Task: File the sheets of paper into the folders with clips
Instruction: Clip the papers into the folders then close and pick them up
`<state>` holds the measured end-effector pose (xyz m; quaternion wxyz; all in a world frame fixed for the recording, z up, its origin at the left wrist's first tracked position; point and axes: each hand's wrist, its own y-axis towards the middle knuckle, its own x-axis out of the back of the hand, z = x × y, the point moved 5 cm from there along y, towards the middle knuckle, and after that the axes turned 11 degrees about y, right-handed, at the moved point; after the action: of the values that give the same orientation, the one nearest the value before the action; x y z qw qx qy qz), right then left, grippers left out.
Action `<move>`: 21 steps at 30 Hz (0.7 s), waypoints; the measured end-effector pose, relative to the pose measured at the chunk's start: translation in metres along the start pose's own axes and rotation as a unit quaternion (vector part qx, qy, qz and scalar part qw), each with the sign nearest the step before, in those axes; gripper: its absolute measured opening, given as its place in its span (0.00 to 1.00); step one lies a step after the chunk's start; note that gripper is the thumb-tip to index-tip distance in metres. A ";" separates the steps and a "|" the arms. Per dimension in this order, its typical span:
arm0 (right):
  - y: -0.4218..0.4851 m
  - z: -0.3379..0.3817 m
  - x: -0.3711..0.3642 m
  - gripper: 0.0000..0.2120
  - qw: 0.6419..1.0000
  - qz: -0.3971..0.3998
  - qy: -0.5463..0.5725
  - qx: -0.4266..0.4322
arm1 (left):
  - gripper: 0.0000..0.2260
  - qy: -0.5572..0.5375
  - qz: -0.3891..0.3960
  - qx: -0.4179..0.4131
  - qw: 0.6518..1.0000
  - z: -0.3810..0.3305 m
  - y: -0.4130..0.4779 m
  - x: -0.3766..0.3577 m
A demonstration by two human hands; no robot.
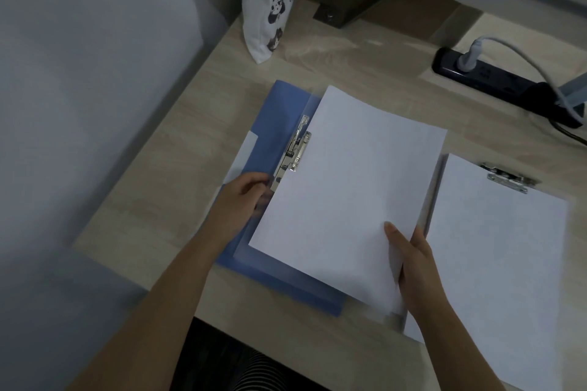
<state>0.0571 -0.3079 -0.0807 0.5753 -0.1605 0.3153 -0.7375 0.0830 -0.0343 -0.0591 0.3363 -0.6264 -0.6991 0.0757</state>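
Note:
An open blue folder (pixel 273 124) lies on the wooden desk (pixel 197 124), its metal clip (pixel 293 152) raised along the spine. A white sheet of paper (pixel 349 187) lies slanted over the folder, its left edge at the clip. My left hand (pixel 244 200) holds the lower end of the clip lever at the sheet's left edge. My right hand (pixel 413 267) pinches the sheet's lower right corner, thumb on top. To the right lies a second folder with a sheet (pixel 495 257) held under its top clip (pixel 508 176).
A printed white tote bag (pixel 270 9) stands at the back of the desk. A black power strip (pixel 495 82) with a white plug and cable lies at the back right. A monitor stand's foot (pixel 349 6) sits behind. The desk's front edge runs close to my body.

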 end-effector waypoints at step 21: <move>-0.007 -0.006 0.004 0.16 1.000 0.006 -0.009 -0.004 | 0.10 -0.001 0.087 0.008 0.996 -0.073 0.043 -0.015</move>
<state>0.0470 -0.3092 -0.0818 0.5818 -0.1679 0.3139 -0.7313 0.1594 -0.0626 -0.0319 0.3328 -0.6820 -0.6416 0.1113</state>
